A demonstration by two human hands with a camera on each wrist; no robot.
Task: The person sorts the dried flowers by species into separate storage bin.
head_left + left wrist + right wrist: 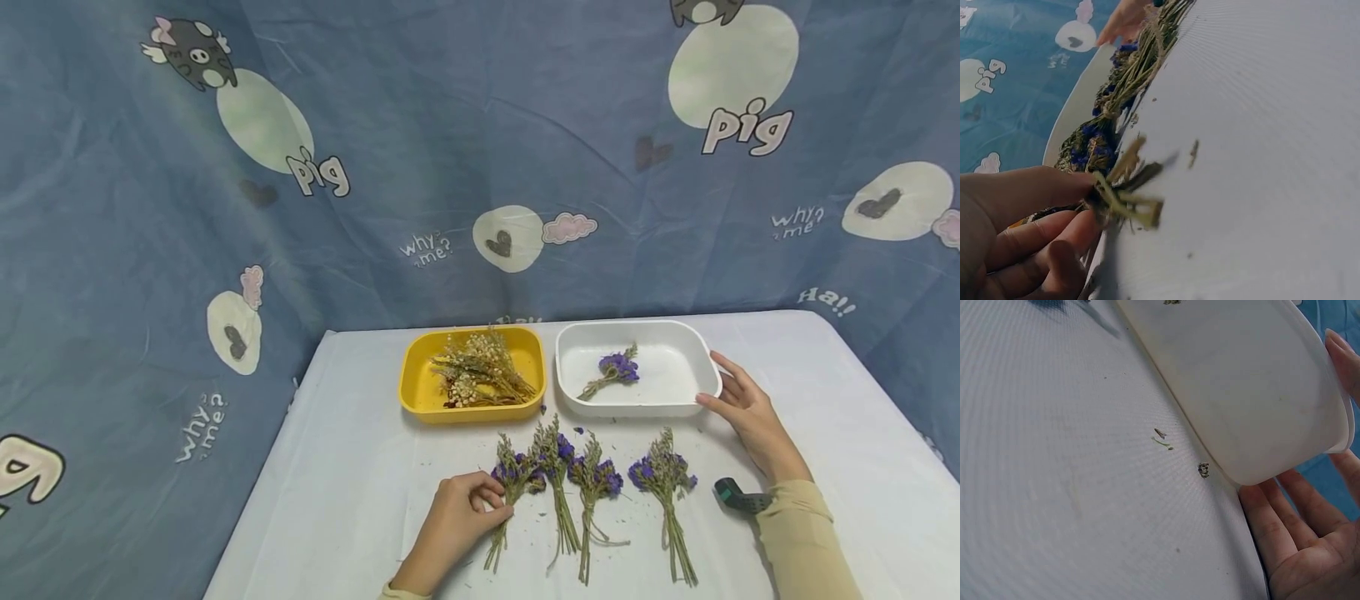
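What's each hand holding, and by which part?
Left hand: the leftmost purple bundle, by its stems. Right hand: the white tray, by its right end.

Reaching in from the bottom of the head view with both forearms (806, 537), held well apart. Bending the left hand (467, 504) rightward from a bare wrist (422, 565); pinching with the thumb (1041, 190) against a fingertip (1084, 228), with other fingers (1063, 269) curled inward. Slanting the right forearm leftward, extending farther forward with the right hand (752, 415); gripping with the right thumb (722, 407) set apart from nearly straight right fingers (1269, 519).
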